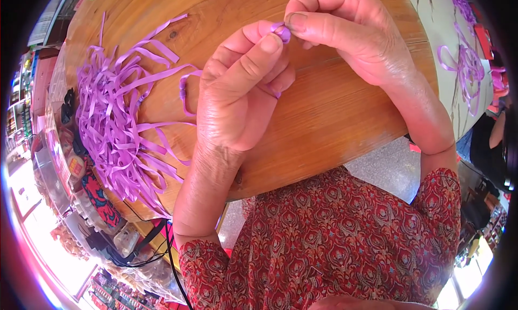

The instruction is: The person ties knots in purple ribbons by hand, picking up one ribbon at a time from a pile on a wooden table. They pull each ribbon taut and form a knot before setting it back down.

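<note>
Between my two hands, a purple ribbon point(281, 33) is bent into a small loop. My left hand point(243, 83) is closed on it, thumb pressed against the index finger, and a bit of ribbon also shows beneath the curled lower fingers. Touching the far side of the loop, my right hand point(350, 35) pinches at the ribbon with thumb and forefinger; its fingertips partly hide what lies between them. A large heap of purple ribbons point(116, 116) spreads over the wooden table point(324, 116) left of my left hand, some strands reaching toward the wrist.
Beyond the table's right side, more purple ribbon point(469, 70) lies on a pale marbled surface point(431, 19). Another person's arm point(497, 129) shows at the far right. Black cables point(170, 256) hang by the table's left edge, near a clutter of bags and boxes.
</note>
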Tool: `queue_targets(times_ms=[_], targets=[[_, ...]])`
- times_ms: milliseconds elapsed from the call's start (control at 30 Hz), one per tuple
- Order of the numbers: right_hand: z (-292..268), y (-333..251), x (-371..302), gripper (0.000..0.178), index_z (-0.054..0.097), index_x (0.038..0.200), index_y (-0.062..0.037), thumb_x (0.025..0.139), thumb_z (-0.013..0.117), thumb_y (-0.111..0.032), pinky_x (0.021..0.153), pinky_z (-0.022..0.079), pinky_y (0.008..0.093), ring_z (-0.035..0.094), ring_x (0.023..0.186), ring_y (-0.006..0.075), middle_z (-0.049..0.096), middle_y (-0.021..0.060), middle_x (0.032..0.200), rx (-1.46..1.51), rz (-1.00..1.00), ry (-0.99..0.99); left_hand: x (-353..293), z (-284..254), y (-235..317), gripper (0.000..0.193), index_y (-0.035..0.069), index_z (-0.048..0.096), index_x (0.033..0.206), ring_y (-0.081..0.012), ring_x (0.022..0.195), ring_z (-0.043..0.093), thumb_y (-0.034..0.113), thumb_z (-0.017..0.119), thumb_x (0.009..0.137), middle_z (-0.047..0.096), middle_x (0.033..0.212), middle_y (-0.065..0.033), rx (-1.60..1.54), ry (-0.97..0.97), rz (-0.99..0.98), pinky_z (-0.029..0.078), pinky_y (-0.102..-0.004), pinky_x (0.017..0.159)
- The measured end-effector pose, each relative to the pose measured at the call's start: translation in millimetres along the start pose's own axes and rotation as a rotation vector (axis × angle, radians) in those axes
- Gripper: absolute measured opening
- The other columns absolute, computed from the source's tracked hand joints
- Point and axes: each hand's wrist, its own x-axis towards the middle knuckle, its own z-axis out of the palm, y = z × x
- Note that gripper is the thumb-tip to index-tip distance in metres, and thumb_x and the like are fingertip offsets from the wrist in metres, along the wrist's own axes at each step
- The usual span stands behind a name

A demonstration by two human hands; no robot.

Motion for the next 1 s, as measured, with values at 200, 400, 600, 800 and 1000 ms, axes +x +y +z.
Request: queue_targets(times_ms=[200, 400, 600, 800, 1000], targets=[[-14, 29, 42, 0.006, 0.061, 0.088, -0.0026, 0.083, 0.062, -0.005, 0.069, 0.046, 0.0221, 0.058, 0.076, 0.0133, 0.06, 0.0045, 0.081, -0.414, -1.336, -0.14, 2, 3, -2, 0.012, 0.003, 0.06, 0.098, -0.0066, 0.062, 0.038, 0.008, 0.056, 0.088, 0.054, 0.081, 0.0029, 0.026, 0.035, 0.04, 0.033, -0.0219, 0.059], [-13, 18, 52, 0.016, 0.062, 0.088, -0.0043, 0.074, 0.064, 0.003, 0.06, 0.044, 0.0289, 0.057, 0.07, 0.0236, 0.057, 0.0088, 0.079, -0.754, -1.737, 0.15, 3, 4, -2, 0.01, 0.003, 0.062, 0.095, -0.0058, 0.06, 0.039, 0.007, 0.06, 0.086, 0.06, 0.084, 0.0013, 0.001, 0.058, 0.065, 0.032, -0.022, 0.056], [-12, 15, 51, 0.019, 0.063, 0.087, -0.0051, 0.07, 0.066, 0.003, 0.058, 0.042, 0.0305, 0.056, 0.067, 0.0233, 0.056, 0.0067, 0.075, -0.645, -1.737, 0.063, 3, 5, -3, 0.01, 0.002, 0.062, 0.094, -0.0057, 0.061, 0.042, 0.007, 0.061, 0.085, 0.06, 0.083, 0.0004, 0.055, 0.101, 0.073, 0.032, -0.0213, 0.055], [4, -18, -9, 0.016, 0.06, 0.08, -0.0056, 0.067, 0.067, 0.002, 0.059, 0.04, 0.0305, 0.055, 0.066, 0.0219, 0.055, 0.0049, 0.073, -0.857, -0.755, 0.119, 0, 6, -3, 0.01, 0.001, 0.061, 0.093, -0.0054, 0.059, 0.043, 0.006, 0.061, 0.085, 0.059, 0.079, 0.0004, 0.137, 0.131, 0.085, 0.032, -0.0195, 0.053], [6, -11, -8, 0.019, 0.057, 0.076, -0.007, 0.062, 0.066, 0.003, 0.059, 0.037, 0.0314, 0.052, 0.065, 0.0218, 0.051, 0.0042, 0.072, -0.955, -0.877, 0.189, 1, 11, -4, 0.01, 0.0, 0.061, 0.093, -0.0027, 0.059, 0.043, 0.005, 0.062, 0.084, 0.058, 0.077, 0.0016, 0.319, 0.209, 0.103, 0.031, -0.0164, 0.052]])
